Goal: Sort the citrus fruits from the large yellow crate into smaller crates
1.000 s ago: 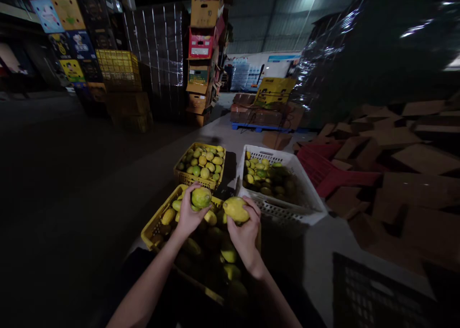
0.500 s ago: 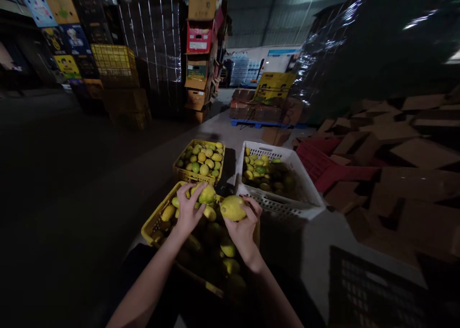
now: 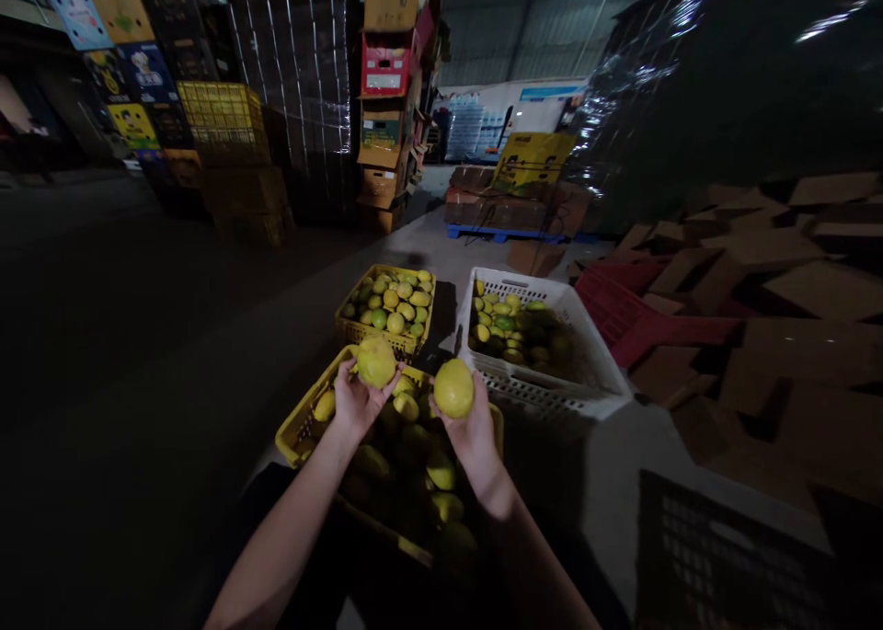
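My left hand is closed around a yellow lemon, palm turned up, over the near yellow crate. A second lemon rests in the grip of my right hand, a little to the right and slightly lower. The two fruits are apart from each other. Beneath both hands, the near crate holds several more lemons, many of them in deep shadow.
Beyond it stands another yellow crate full of yellow and green lemons. To the right is a white crate, partly filled. A red crate and heaped cardboard lie farther right. Stacked boxes rise behind.
Both hands have rolled their lemons: the left palm now faces up under its fruit, and the right lemon has turned to show another side. The view has shifted slightly.
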Available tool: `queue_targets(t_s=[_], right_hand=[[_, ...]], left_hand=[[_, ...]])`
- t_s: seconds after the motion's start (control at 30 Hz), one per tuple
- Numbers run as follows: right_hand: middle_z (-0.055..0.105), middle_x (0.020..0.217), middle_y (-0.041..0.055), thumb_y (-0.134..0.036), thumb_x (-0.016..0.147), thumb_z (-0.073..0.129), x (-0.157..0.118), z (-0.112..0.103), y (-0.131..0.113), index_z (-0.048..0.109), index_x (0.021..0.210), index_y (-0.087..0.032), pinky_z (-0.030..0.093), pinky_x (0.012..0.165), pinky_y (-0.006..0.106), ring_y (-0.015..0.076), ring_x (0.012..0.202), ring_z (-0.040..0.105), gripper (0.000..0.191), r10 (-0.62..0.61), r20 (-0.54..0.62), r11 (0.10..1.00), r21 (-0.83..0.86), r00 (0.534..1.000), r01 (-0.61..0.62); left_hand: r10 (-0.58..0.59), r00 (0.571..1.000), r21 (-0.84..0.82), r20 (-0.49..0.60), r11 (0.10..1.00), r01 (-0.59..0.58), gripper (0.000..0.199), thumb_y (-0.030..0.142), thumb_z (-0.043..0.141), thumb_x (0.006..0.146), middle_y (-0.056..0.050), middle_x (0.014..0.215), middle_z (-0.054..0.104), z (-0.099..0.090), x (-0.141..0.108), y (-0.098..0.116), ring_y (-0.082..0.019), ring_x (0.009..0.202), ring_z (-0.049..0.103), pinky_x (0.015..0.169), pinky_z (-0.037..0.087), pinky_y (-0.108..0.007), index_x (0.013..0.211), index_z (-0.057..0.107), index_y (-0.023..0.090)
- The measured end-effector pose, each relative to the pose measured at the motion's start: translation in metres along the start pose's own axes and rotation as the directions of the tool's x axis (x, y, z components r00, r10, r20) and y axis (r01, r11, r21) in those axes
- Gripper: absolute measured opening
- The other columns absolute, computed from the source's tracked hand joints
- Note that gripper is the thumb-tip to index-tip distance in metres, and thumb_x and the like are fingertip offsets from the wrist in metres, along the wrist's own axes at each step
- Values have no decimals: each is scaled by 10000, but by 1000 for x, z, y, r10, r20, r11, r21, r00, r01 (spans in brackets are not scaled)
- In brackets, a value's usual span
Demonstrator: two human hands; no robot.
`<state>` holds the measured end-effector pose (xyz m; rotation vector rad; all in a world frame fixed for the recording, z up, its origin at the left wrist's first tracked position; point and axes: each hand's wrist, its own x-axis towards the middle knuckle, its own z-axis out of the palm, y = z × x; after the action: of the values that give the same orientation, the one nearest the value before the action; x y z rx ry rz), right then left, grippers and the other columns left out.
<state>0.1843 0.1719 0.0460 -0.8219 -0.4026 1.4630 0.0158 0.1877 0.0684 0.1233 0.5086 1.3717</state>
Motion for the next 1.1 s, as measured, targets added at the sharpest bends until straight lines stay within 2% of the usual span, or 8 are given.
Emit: queue_targets(t_s=[0.1, 0.23, 0.33, 0.5, 0.6, 0.77, 0.9, 1.1], right_hand=[[768, 749, -22, -521, 748, 777, 3, 7, -5, 661, 882, -264, 608, 576, 286, 181, 657, 723, 312, 51, -104, 994, 106, 993, -40], [746, 676, -37, -426, 672, 828, -3, 13, -10, 647, 843, -257, 587, 505, 282, 172, 547, 688, 300, 62, -65, 993, 106, 996, -55], [726, 618, -18, -388, 661, 823, -4, 12, -11, 637, 800, -248, 588, 487, 299, 191, 523, 685, 271, 137, -41, 988, 82, 990, -133], [682, 545, 21, -441, 755, 763, -1, 13, -9, 642, 762, -226, 502, 377, 274, 208, 483, 664, 247, 298, 72, 954, -37, 952, -296], [737, 641, 27, -431, 750, 785, -5, 18, -9, 669, 824, -206, 534, 411, 274, 199, 514, 683, 264, 270, 46, 963, -5, 962, -270], [757, 707, 1, -373, 764, 788, -9, 20, -9, 661, 861, -218, 595, 496, 272, 169, 554, 691, 223, 216, -32, 976, 40, 976, -214], [760, 718, 12, -398, 843, 712, -5, 17, -5, 664, 885, -222, 595, 506, 278, 176, 577, 702, 187, 254, -11, 967, 21, 967, -254], [771, 748, 5, -449, 792, 781, -1, 13, -1, 668, 875, -241, 608, 552, 283, 183, 648, 727, 251, 217, -54, 976, 21, 975, -216]], left_hand=[[-47, 999, -3, -21, 999, 47, 522, 315, 547, 826, -108, 950, 778, -5, 1, 2, -240, 785, 747, 719, 626, -356, 1310, 635, 141], [-123, 991, 70, -52, 990, 127, 442, 318, 499, 903, -92, 795, 756, -6, 2, 2, -193, 563, 691, 518, 580, -279, 1266, 646, 114], [-180, 980, 140, -81, 972, 190, 433, 344, 444, 992, -105, 813, 763, -3, 0, -1, -191, 582, 713, 529, 595, -274, 1293, 634, 97], [-209, 965, 209, -159, 948, 239, 513, 446, 620, 952, -84, 841, 772, 2, -2, -6, -200, 602, 739, 534, 617, -272, 1351, 599, 125], [-285, 943, 172, -173, 934, 314, 530, 436, 597, 964, -89, 806, 762, 1, 0, -6, -190, 546, 724, 486, 597, -239, 1369, 573, 96], [-308, 928, 87, -211, 939, 332, 575, 447, 473, 1023, -140, 889, 768, 1, 3, -9, -199, 649, 756, 537, 607, -221, 1446, 501, 59], [-327, 922, 102, -210, 930, 353, 493, 444, 474, 1024, -99, 745, 732, 1, 3, -12, -159, 543, 701, 522, 593, -208, 1299, 587, 51], [-286, 950, 148, -126, 941, 303, 379, 400, 493, 1003, -71, 674, 720, 0, 1, -11, -175, 522, 678, 490, 571, -243, 1168, 646, 95]])
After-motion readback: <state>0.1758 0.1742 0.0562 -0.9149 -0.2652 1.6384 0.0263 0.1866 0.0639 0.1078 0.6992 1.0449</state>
